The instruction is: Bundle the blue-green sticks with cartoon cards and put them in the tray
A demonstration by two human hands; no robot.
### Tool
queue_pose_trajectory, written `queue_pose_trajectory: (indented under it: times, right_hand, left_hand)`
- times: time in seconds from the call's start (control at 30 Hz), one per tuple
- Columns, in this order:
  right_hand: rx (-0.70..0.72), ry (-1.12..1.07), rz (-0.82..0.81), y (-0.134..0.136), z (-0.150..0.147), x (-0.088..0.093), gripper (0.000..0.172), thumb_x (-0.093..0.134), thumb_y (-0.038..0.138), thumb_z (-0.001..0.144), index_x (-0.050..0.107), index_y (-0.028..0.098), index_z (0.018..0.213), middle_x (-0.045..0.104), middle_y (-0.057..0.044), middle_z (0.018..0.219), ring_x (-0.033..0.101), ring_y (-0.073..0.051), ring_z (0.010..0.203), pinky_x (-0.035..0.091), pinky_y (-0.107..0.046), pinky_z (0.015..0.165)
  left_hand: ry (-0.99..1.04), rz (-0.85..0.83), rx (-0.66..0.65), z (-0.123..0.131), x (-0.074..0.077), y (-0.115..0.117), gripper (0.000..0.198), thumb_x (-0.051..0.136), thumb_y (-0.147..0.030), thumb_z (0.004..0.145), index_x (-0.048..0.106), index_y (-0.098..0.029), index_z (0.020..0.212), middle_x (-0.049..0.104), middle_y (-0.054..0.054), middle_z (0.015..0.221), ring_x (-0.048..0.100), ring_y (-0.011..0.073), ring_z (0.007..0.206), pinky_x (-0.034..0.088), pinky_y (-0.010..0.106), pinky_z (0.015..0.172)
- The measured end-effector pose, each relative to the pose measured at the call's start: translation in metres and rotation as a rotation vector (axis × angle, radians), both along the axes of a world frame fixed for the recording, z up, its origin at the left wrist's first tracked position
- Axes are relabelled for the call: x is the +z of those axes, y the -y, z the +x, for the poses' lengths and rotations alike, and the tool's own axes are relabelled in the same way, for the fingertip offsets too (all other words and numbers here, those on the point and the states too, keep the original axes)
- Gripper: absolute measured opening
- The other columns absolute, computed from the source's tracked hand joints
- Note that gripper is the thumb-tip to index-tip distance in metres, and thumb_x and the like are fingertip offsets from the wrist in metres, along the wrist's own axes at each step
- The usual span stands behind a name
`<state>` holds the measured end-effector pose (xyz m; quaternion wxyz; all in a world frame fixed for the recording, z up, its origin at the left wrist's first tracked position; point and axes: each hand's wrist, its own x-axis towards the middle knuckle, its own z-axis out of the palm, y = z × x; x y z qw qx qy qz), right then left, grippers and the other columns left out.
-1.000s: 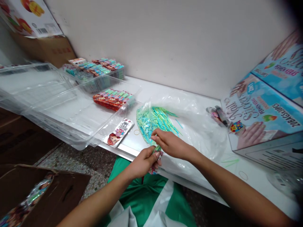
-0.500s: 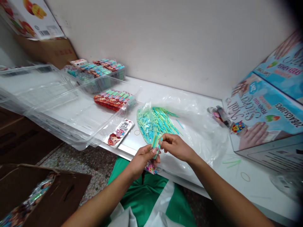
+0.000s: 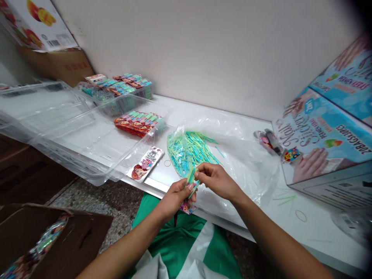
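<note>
My left hand (image 3: 179,197), near the table's front edge, is closed around a pink printed packet (image 3: 187,207) and several thin green and blue straws (image 3: 191,179). My right hand (image 3: 213,179) meets it from the right, its thumb and forefinger pinching at the upper part of these straws. How many straws each hand has is too small to tell. Just beyond my hands, a heap of green and blue straws (image 3: 197,149) spills out of a clear plastic bag (image 3: 244,166). To the left lies a flat printed packet (image 3: 146,164) with a red-haired cartoon figure.
A clear plastic tub (image 3: 101,180) on the left contains a stack of red packets (image 3: 139,123). Behind it stands a filled tub (image 3: 148,91). Nail-sticker boxes (image 3: 322,135) rise at right. Rubber bands (image 3: 301,216) and loose straws lie about. An open carton (image 3: 87,236) sits lower left.
My right fingers have shifted slightly at the straws, and the straws in my left hand have tilted a little. The things on the table are as before.
</note>
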<state>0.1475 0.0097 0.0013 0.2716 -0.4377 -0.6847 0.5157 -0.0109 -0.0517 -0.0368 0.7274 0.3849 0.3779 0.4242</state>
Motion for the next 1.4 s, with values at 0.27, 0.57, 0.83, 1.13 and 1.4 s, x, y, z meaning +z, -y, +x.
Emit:
queue_pose_trajectory:
  times: [0.27,0.57,0.83,1.13,1.4]
  right_hand:
    - [0.001,0.057,0.053,0.001,0.001,-0.005,0.013,0.048,0.019,0.077,0.06,0.018,0.083,0.059,0.002,0.072,0.054,-0.011,0.063,0.041,-0.023,0.057]
    - [0.029,0.069,0.106,0.003,0.0,0.004,0.015,0.049,0.026,0.083,0.061,0.018,0.085,0.061,0.0,0.079,0.055,-0.012,0.07,0.042,-0.025,0.064]
    - [0.021,0.156,0.139,0.006,0.0,0.009,0.01,0.048,0.021,0.081,0.056,0.018,0.076,0.057,0.003,0.069,0.052,-0.011,0.064,0.039,-0.023,0.06]
    - [0.03,0.085,0.147,0.008,-0.001,0.006,0.012,0.051,0.027,0.083,0.058,0.018,0.083,0.06,0.0,0.079,0.055,-0.012,0.074,0.042,-0.024,0.066]
    - [0.093,0.051,0.098,0.003,0.001,0.009,0.016,0.052,0.028,0.082,0.06,0.017,0.074,0.059,0.0,0.068,0.055,-0.013,0.067,0.043,-0.025,0.063]
  left_hand:
    - [0.037,-0.053,0.017,0.002,0.002,-0.001,0.025,0.056,-0.038,0.083,0.053,-0.013,0.087,0.059,0.001,0.066,0.049,0.0078,0.05,0.037,0.021,0.05]
    - [0.075,-0.05,-0.014,0.002,-0.001,0.0,0.023,0.056,-0.036,0.083,0.054,-0.013,0.082,0.057,0.001,0.063,0.046,0.0073,0.048,0.036,0.021,0.05]
    - [0.087,-0.062,-0.011,0.0,0.001,0.0,0.023,0.056,-0.036,0.083,0.055,-0.013,0.085,0.06,0.002,0.066,0.049,0.0082,0.05,0.037,0.021,0.05]
    - [0.117,-0.05,-0.044,0.001,0.001,-0.001,0.025,0.058,-0.037,0.081,0.056,-0.012,0.083,0.059,0.002,0.062,0.048,0.008,0.048,0.036,0.02,0.05]
    - [0.164,-0.116,-0.057,0.001,0.002,0.0,0.03,0.062,-0.04,0.077,0.057,-0.011,0.084,0.06,0.003,0.062,0.049,0.0084,0.046,0.038,0.022,0.049]
